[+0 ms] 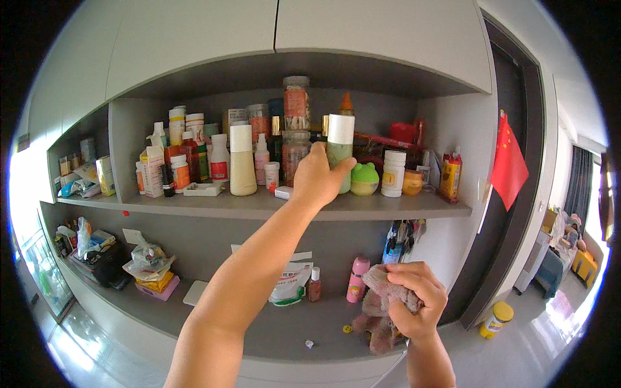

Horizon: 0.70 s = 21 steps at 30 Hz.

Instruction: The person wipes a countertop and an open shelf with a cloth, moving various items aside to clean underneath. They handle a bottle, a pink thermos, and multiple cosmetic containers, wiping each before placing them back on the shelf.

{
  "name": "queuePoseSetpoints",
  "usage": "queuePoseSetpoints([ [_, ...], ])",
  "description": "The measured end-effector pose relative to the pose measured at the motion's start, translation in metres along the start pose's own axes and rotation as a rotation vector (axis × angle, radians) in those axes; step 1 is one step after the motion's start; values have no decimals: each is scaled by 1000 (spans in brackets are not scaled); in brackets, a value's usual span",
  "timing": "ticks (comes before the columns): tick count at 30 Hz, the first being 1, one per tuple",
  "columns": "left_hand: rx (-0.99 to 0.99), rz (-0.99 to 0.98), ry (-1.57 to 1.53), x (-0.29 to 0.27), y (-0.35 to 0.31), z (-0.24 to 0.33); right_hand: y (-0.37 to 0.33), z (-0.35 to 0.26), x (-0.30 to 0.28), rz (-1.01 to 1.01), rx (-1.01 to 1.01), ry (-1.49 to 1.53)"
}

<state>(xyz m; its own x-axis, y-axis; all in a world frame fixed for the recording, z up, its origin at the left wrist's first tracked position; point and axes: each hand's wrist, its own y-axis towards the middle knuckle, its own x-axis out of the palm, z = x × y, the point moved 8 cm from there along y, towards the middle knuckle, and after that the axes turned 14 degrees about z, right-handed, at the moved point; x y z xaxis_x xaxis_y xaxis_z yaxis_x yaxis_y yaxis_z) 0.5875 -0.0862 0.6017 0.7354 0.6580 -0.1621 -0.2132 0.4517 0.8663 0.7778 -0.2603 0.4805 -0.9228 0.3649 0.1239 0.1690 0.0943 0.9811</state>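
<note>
My left hand (315, 176) reaches up to the upper shelf, its fingers closed round a green bottle with a tall white cap (341, 129). The bottle stands upright; whether its base rests on the shelf I cannot tell. Left of it is a similar pale yellow bottle with a white cap (242, 161), and just right sits a green frog-shaped container (364, 179). Lower down, my right hand (417, 297) is closed on a fuzzy, greyish-pink cloth (381, 323), which hangs bunched below the fingers in front of the lower counter.
Bottles and jars crowd the upper shelf (401, 208), including stacked clear jars (297, 107) behind my left hand. A pink flask (358, 279), a small brown bottle (314, 284) and a white-green bag (290, 284) stand on the lower counter. Keys (404, 236) hang at the right.
</note>
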Motion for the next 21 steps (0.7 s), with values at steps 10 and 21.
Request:
queuePoseSetpoints([
  [10,13,-131,189,36,3,2,-4,1,-1,1,-28,16],
  [21,121,299,481,-70,36,-12,28,21,19,12,-62,-74],
])
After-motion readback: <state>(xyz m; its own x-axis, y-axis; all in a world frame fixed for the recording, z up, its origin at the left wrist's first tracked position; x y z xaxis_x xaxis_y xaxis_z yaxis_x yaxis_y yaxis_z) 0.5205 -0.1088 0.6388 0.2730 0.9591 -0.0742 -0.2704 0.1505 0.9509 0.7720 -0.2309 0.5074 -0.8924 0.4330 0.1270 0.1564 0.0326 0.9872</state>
